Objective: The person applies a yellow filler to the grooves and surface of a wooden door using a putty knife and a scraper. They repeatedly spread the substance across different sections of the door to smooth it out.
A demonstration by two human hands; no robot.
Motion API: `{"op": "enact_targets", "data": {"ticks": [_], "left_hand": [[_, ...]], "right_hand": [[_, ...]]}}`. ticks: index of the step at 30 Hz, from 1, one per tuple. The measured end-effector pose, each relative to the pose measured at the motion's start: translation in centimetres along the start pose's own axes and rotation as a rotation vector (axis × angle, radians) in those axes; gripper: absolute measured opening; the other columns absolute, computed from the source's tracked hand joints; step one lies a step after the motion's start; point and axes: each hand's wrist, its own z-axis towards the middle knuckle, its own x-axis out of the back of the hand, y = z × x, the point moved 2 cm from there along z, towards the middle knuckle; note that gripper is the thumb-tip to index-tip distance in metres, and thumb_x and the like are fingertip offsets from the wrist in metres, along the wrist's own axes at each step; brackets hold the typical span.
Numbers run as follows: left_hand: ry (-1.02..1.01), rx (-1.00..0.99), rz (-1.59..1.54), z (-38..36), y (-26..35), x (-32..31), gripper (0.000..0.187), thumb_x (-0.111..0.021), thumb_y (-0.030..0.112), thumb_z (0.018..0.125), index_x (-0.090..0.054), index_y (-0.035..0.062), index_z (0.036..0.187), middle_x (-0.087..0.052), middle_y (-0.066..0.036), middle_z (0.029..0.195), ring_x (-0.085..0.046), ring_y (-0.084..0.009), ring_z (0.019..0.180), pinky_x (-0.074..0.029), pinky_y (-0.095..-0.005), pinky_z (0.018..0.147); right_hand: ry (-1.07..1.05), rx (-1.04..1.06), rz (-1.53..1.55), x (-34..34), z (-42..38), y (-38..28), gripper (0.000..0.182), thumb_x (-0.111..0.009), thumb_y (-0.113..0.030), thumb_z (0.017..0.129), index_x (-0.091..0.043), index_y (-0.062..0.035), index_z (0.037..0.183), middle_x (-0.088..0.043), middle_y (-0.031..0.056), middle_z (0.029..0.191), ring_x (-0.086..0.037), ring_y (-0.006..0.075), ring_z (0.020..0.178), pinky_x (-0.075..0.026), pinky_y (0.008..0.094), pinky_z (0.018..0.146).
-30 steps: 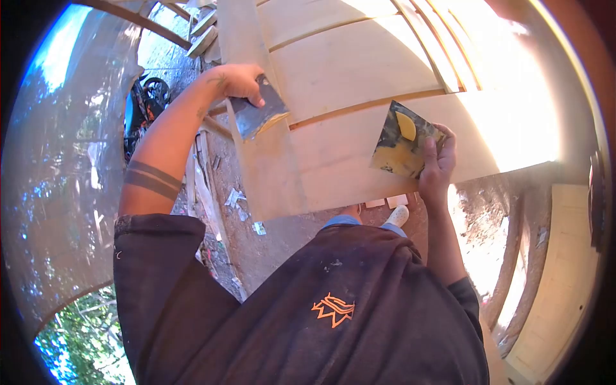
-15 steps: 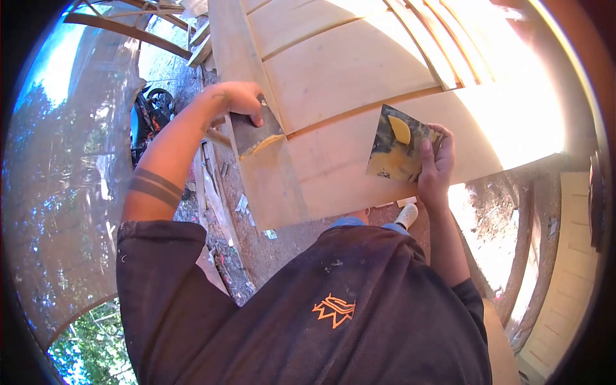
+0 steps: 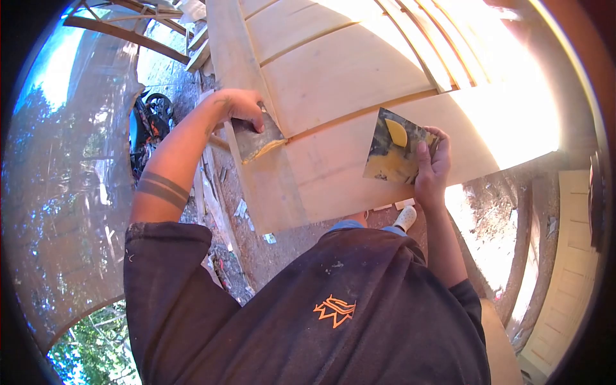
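My left hand (image 3: 245,110) is closed on a dark, flat putty scraper (image 3: 254,137), its thumb pressed on the face. A line of yellow putty runs along the scraper's lower edge, which lies against the wooden door (image 3: 346,83) near a joint at its left side. In my right hand (image 3: 434,168) is a square, dark putty plate (image 3: 387,149), held by its right edge with the thumb on top. The plate is smeared with yellow and carries a thicker lump of yellow putty (image 3: 396,133). It is tilted above the door's lower rail.
Slatted openings (image 3: 443,45) cross the door's upper right, in bright sunlight. Scraps litter the ground (image 3: 269,256) below. A translucent sheet (image 3: 70,192) hangs at left, near a dark wheeled object (image 3: 153,128). Another pale panelled door (image 3: 555,269) stands at right.
The view has shifted slightly. My left hand and the scraper have moved a little down and right, the putty edge now at the door's joint. My right hand keeps nearly the same pose.
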Motion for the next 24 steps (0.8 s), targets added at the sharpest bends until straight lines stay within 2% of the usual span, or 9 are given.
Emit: {"op": "enact_targets", "data": {"ticks": [3,9,12,15,18,21,24], "left_hand": [[0.010,-0.032,-0.108,0.6,-0.8,0.0,0.051,-0.072,0.008,0.064,-0.055,-0.0001,0.111,-0.063,-0.014,0.092,-0.062,-0.0232,0.080,-0.049,-0.0359,0.069],[-0.075,0.029,-0.085,-0.5,0.0,-0.5,0.049,-0.071,0.008,0.064,-0.055,0.0020,0.110,-0.062,-0.012,0.090,-0.062,-0.0236,0.078,-0.049,-0.0404,0.063],[-0.064,0.042,-0.085,-1.7,0.7,-0.6,0.047,-0.070,0.007,0.065,-0.057,-0.0001,0.109,-0.064,-0.013,0.090,-0.062,-0.0215,0.077,-0.049,-0.0342,0.067],[-0.060,0.052,-0.120,-1.9,0.8,-0.6,0.046,-0.070,0.006,0.064,-0.058,0.0002,0.108,-0.064,-0.012,0.087,-0.062,-0.0211,0.076,-0.049,-0.0346,0.068],[-0.120,-0.003,-0.168,0.5,-0.6,-0.9,0.048,-0.071,0.006,0.064,-0.055,0.0021,0.109,-0.062,-0.011,0.093,-0.061,-0.0238,0.083,-0.049,-0.0420,0.070],[-0.069,-0.034,-0.134,-0.4,0.6,-0.7,0.048,-0.071,0.005,0.063,-0.056,0.0012,0.109,-0.062,-0.011,0.095,-0.061,-0.0230,0.086,-0.048,-0.0376,0.077],[-0.103,-0.080,-0.179,-0.3,1.1,-0.6,0.048,-0.071,0.006,0.064,-0.056,0.0006,0.109,-0.062,-0.012,0.095,-0.060,-0.0229,0.088,-0.047,-0.0355,0.080]], "right_hand": [[0.002,0.002,-0.025,0.1,-0.1,0.1,0.022,-0.044,-0.009,0.095,-0.043,-0.0026,0.116,-0.054,0.0067,0.102,-0.049,0.0100,0.094,-0.040,0.0236,0.085],[-0.019,-0.040,0.057,-0.3,-0.3,-0.9,0.022,-0.043,-0.008,0.095,-0.043,-0.0032,0.116,-0.054,0.0062,0.101,-0.049,0.0097,0.094,-0.041,0.0233,0.084],[-0.014,-0.024,0.045,-0.1,-0.2,-0.5,0.022,-0.044,-0.007,0.094,-0.042,-0.0019,0.115,-0.053,0.0079,0.101,-0.050,0.0106,0.094,-0.042,0.0243,0.083],[-0.007,-0.032,0.074,-0.2,-0.3,-0.7,0.022,-0.045,-0.006,0.094,-0.042,-0.0012,0.115,-0.053,0.0089,0.102,-0.050,0.0112,0.094,-0.043,0.0247,0.083],[-0.004,-0.031,0.065,-0.3,-0.3,-0.8,0.022,-0.045,-0.006,0.094,-0.042,-0.0013,0.115,-0.052,0.0090,0.103,-0.050,0.0112,0.095,-0.043,0.0247,0.083],[0.001,-0.012,0.017,-0.1,-0.3,-0.5,0.022,-0.044,-0.008,0.095,-0.043,-0.0025,0.116,-0.054,0.0077,0.101,-0.050,0.0105,0.094,-0.042,0.0242,0.084],[-0.001,-0.016,0.036,-0.2,-0.4,-0.6,0.022,-0.044,-0.009,0.095,-0.043,-0.0034,0.116,-0.054,0.0071,0.101,-0.051,0.0101,0.094,-0.042,0.0240,0.084]]}}
